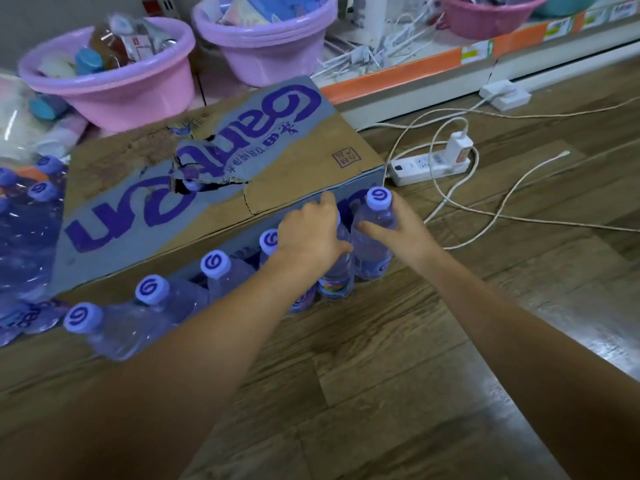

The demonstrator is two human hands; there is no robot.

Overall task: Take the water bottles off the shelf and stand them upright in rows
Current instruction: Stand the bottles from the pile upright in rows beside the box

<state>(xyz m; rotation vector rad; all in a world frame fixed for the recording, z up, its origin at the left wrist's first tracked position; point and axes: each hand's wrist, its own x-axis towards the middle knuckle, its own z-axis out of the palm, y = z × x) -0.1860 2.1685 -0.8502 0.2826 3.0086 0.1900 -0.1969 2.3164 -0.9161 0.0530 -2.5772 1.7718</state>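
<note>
Head view looks down at a wooden floor [381, 375] where a row of water bottles [221, 271] runs along the front of a cardboard box [221, 174], from about 8 o'clock up toward the middle of the frame. Both hands are working at the far end of that row. The left hand [311, 230] is closed over the top of one bottle [337, 282], covering its cap, and the right hand [398, 226] is wrapped around the shoulder of the last bottle [372, 244], thumb across the front, cap showing above the fingers.

My guess is the step here is setting these two down snug at the end of the line. To do it well I'd press each base flat on the floor before letting go, keep them touching their neighbours and the box side so the row stays straight, and release one hand at a time (these thin bottles tip easily if nudged). The power strip [429, 168] and its cables [485, 209] lie just past the row at 2 o'clock, so I'd avoid pushing the line any further that way.

Containers: the box has a torn hole in its lid with a bottle cap peeking through, so it seems to hold more water. Two purple tubs [114, 81] at 11 and 12 o'clock are full of mixed small goods I can't make out. A shrink-wrapped pack of bottles [24, 216] sits at 9 o'clock.
</note>
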